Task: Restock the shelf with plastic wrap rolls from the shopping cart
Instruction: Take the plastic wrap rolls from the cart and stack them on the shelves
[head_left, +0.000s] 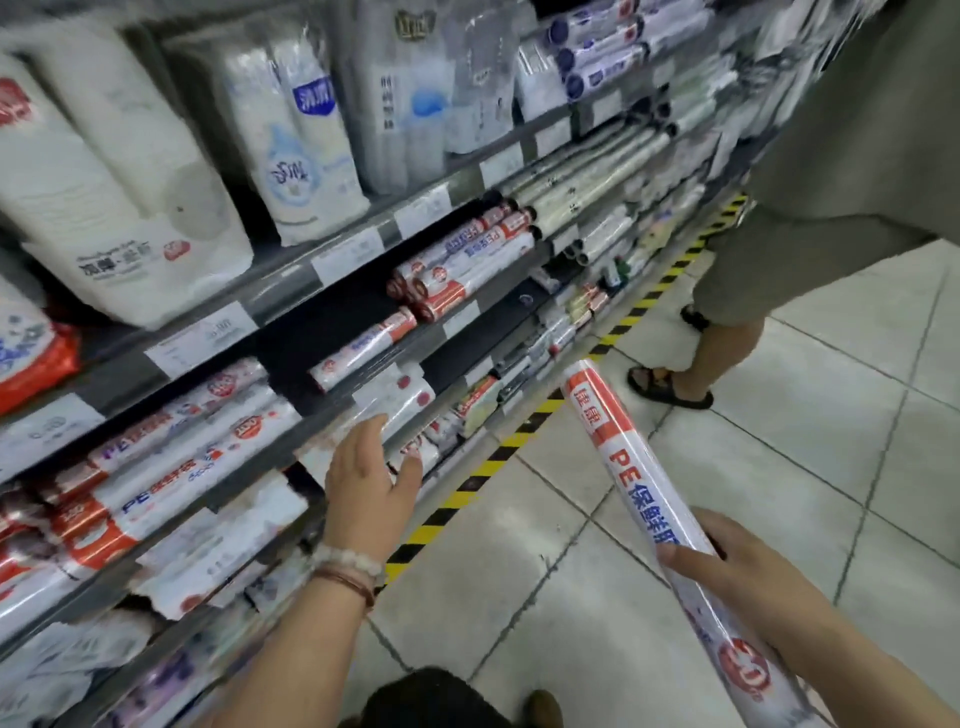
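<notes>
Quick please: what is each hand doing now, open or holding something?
Left hand: open, fingers straight, at the shelf edge.
Right hand: grip around the long white-and-red plastic wrap roll.

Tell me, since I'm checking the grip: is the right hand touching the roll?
Touching. The head view shows the right hand with fingers curled round the roll.

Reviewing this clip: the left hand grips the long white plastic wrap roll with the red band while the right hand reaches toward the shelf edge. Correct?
Not quite: the hands are swapped. In the head view, the right hand grips the long white plastic wrap roll with the red band, while the left hand reaches toward the grey metal shelf edge.
</notes>
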